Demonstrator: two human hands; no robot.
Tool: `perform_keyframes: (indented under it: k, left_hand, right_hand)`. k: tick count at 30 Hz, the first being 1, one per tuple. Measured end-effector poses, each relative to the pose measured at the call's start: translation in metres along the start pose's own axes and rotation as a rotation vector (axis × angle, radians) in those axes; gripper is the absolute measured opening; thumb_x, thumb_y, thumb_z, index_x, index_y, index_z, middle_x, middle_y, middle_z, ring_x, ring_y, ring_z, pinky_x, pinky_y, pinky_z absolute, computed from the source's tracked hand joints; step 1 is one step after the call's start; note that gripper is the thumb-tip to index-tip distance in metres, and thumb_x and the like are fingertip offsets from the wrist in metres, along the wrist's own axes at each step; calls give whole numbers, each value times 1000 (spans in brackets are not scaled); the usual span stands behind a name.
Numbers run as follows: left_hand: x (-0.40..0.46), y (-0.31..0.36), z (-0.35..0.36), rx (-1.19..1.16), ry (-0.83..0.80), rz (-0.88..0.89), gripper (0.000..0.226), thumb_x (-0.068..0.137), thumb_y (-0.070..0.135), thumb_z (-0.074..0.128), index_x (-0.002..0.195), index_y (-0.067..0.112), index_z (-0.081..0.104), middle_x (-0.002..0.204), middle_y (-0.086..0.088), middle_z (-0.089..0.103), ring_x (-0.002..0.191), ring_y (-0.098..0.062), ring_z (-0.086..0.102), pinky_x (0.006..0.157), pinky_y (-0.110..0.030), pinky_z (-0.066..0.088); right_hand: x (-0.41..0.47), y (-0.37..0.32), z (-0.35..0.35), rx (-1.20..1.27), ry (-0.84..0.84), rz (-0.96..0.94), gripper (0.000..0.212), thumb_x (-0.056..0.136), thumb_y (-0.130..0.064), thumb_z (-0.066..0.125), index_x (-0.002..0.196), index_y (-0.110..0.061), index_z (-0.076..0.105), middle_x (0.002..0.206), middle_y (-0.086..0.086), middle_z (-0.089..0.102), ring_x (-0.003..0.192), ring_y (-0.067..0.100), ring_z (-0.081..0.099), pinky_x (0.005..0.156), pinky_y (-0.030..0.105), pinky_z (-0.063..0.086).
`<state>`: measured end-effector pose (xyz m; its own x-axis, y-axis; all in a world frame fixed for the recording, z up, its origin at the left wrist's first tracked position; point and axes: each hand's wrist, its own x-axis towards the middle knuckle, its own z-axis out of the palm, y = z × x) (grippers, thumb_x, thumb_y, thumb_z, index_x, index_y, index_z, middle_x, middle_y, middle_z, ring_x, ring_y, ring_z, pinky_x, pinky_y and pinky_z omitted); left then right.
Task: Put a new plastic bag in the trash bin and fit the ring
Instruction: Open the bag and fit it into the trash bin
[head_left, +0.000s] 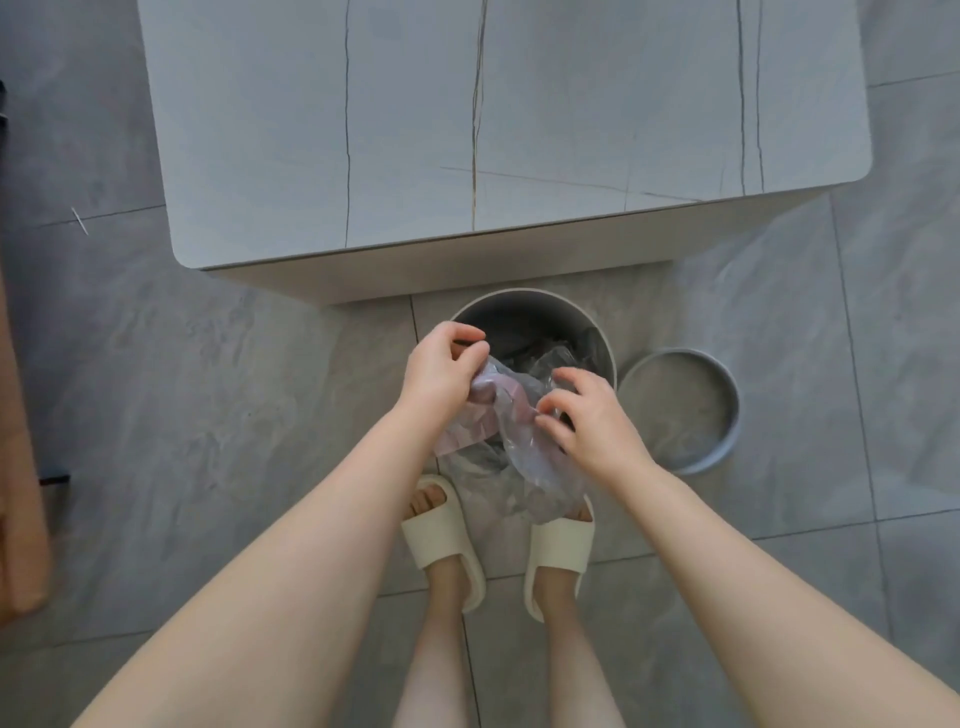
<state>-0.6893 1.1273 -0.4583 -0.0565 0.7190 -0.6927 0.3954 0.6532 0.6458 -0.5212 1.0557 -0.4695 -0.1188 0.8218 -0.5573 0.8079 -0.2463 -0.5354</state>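
Note:
A round grey trash bin (524, 301) stands on the floor just in front of my feet. A crumpled, see-through plastic bag (524, 452) hangs over its near rim, part of it down inside the bin. My left hand (441, 374) pinches the bag's left side above the rim. My right hand (592, 421) grips the bag's right side with curled fingers. The grey ring (727, 447) lies flat on the floor to the right of the bin, touching neither hand.
A grey marble-look table (467, 130) overhangs just behind the bin. My feet in cream slippers (441, 540) stand close to the bin's near side. A brown piece of furniture (15, 493) runs along the left edge. The floor is grey tile.

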Motion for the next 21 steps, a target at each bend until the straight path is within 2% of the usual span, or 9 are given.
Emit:
perform_keyframes:
  k: [3, 6, 8, 9, 11, 13, 17, 19, 21]
  left_hand:
    - [0, 10, -4, -59, -34, 11, 12, 88, 39, 55, 91, 27, 56, 88, 6, 63, 79, -5, 60, 51, -13, 46]
    - [-3, 12, -12, -31, -152, 26, 28, 73, 61, 61, 85, 36, 60, 92, 14, 64, 86, -1, 59, 62, -18, 44]
    - [-2, 9, -17, 62, -200, 52, 26, 68, 56, 68, 84, 36, 63, 87, 15, 66, 82, -2, 62, 66, -20, 49]
    - [0, 7, -19, 98, -197, 61, 19, 71, 48, 70, 83, 35, 65, 83, 13, 66, 80, -6, 63, 67, -22, 50]
    - [7, 5, -22, 128, -129, 51, 7, 78, 33, 69, 81, 27, 66, 76, 6, 64, 76, -14, 61, 70, -30, 49]
    - [13, 6, -22, 101, -85, 32, 6, 81, 28, 68, 76, 25, 66, 72, 2, 61, 71, -16, 57, 68, -32, 48]
    - [22, 15, -16, 65, -56, 78, 7, 82, 32, 65, 80, 26, 68, 55, 13, 51, 55, -4, 48, 56, -20, 39]
    - [29, 20, -15, 76, -39, 84, 16, 86, 36, 60, 87, 23, 68, 53, 14, 51, 54, -3, 49, 55, -20, 40]
    - [36, 23, -18, 93, -39, 58, 24, 86, 44, 55, 77, 22, 62, 60, 10, 52, 59, -11, 50, 59, -26, 43]
  right_hand:
    - [13, -6, -8, 134, 132, 67, 21, 90, -20, 55, 101, -7, 68, 117, 13, 53, 111, 24, 47, 93, 23, 33]
    - [26, -9, -24, 271, 238, 150, 21, 93, -18, 50, 102, -8, 67, 99, 10, 55, 94, 19, 52, 78, 12, 28]
    - [33, -6, -35, 304, 279, 185, 21, 93, -17, 47, 101, -10, 65, 95, 9, 57, 91, 21, 53, 74, 15, 30]
    - [36, -4, -39, 315, 290, 197, 21, 94, -17, 45, 102, -10, 64, 97, 12, 59, 92, 23, 55, 78, 19, 35]
    - [40, -1, -45, 405, 291, 222, 24, 95, -19, 42, 109, -10, 60, 109, 15, 59, 101, 27, 57, 90, 37, 46]
    - [42, -5, -47, 538, 261, 241, 29, 95, -29, 43, 117, -15, 56, 117, 11, 58, 108, 27, 57, 94, 45, 48]
    - [43, -15, -41, 493, 67, 234, 44, 85, -54, 50, 120, -28, 55, 99, -5, 67, 91, 11, 62, 80, 27, 44]
    - [42, -16, -40, 509, -61, 207, 42, 81, -51, 58, 119, -33, 56, 78, -12, 67, 73, 1, 63, 71, 21, 45]
    - [44, -16, -40, 546, -145, 147, 21, 80, -39, 64, 101, -37, 64, 72, -8, 70, 67, 1, 65, 70, 25, 50]
